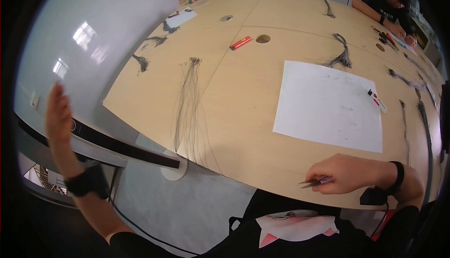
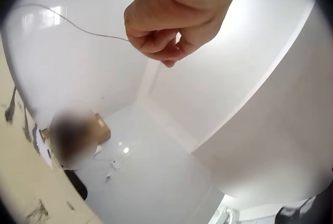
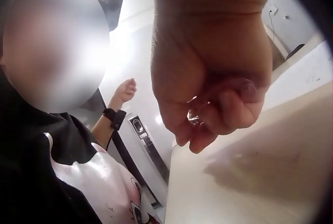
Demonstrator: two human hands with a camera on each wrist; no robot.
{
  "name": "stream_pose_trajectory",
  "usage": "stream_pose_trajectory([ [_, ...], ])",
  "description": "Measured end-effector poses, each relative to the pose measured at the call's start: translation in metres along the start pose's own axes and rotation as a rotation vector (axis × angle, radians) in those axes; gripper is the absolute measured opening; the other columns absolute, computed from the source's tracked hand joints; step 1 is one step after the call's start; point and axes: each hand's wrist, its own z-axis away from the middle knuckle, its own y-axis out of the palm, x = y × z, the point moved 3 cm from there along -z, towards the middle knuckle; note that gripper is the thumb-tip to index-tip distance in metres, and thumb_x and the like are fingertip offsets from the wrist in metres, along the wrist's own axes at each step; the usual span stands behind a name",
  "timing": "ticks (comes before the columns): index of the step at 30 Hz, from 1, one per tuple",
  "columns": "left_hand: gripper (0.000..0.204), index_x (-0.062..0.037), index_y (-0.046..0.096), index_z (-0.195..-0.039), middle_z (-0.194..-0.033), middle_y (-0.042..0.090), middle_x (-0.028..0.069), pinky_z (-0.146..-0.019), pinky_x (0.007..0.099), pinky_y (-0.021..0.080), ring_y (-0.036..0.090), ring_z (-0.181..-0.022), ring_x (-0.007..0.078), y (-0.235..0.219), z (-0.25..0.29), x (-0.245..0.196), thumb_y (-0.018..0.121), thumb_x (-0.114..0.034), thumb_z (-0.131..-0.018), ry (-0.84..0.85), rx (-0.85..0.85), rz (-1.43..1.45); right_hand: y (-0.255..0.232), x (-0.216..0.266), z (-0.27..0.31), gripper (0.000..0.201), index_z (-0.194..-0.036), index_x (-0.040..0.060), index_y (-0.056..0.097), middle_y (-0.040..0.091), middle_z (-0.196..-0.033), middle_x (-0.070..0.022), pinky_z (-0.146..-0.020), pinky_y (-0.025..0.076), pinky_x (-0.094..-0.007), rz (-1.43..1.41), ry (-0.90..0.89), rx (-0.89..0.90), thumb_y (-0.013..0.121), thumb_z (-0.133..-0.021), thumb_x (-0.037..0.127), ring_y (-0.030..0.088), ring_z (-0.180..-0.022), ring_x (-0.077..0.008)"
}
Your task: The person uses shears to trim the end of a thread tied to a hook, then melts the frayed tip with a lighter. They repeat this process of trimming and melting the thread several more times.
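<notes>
My left hand (image 1: 58,112) is raised out to the left, beyond the table edge. In the left wrist view its curled fingers (image 2: 161,44) pinch a thin dark strand (image 2: 78,28) that trails off to the left. My right hand (image 1: 340,173) rests on the wooden table (image 1: 243,117) near its front edge. It grips a small metal pointed tool (image 1: 313,181), whose tips point left. In the right wrist view the fingers (image 3: 229,112) curl round something shiny (image 3: 195,115). A fan of thin dark strands (image 1: 187,112) lies on the table between the hands.
A white sheet (image 1: 328,105) lies ahead of my right hand, with a small red-and-white item (image 1: 377,101) at its right edge. A red marker (image 1: 240,43), dark strand bundles (image 1: 341,56) and table holes (image 1: 263,38) lie farther back. Another person (image 1: 384,5) sits at the far right.
</notes>
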Motion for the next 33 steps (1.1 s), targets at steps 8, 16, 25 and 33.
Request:
stream_pose_trajectory([
  [8,0.016,-0.0055,0.056,-0.071,-0.06,0.048,-0.0022,-0.04,0.021,0.03,0.042,-0.05,0.0054,0.158,-0.039,0.208,0.055,-0.021,-0.069,-0.292,0.296,-0.784,-0.015,0.005,0.02,0.017,-0.084,0.0025,0.051,0.055,-0.072,-0.0114,-0.058,0.041,-0.03,0.03,0.14,-0.116,0.053,-0.069,0.012,0.053,-0.065,-0.0253],
  [16,0.018,-0.0025,0.054,-0.057,-0.048,0.046,0.0002,-0.038,0.0246,0.028,0.039,-0.042,0.0087,0.159,-0.096,0.307,0.054,-0.017,-0.067,-0.163,0.348,-1.013,-0.024,-0.008,0.069,0.018,-0.08,0.0006,0.053,0.055,-0.068,-0.0113,-0.055,0.042,-0.0274,-0.03,0.393,-0.324,0.056,-0.066,0.011,0.054,-0.061,-0.0232],
  [25,0.02,-0.0006,0.057,-0.06,-0.055,0.053,0.0159,-0.051,0.0341,0.041,0.054,-0.053,0.0279,0.162,-0.117,0.323,0.05,-0.019,-0.062,0.04,0.295,-1.341,-0.024,-0.019,0.087,0.019,-0.078,0.0009,0.055,0.055,-0.066,-0.0106,-0.054,0.043,-0.0245,-0.031,0.435,-0.467,0.061,-0.063,0.009,0.055,-0.059,-0.0185],
  [33,0.018,-0.0011,0.06,-0.072,-0.068,0.058,0.0144,-0.061,0.0321,0.044,0.057,-0.062,0.0263,0.145,-0.124,0.341,0.056,-0.015,-0.061,0.131,0.202,-1.092,-0.024,-0.025,0.092,0.018,-0.077,0.0004,0.054,0.054,-0.063,-0.0095,-0.053,0.042,-0.0242,-0.041,0.41,-0.495,0.061,-0.062,0.009,0.053,-0.056,-0.0182],
])
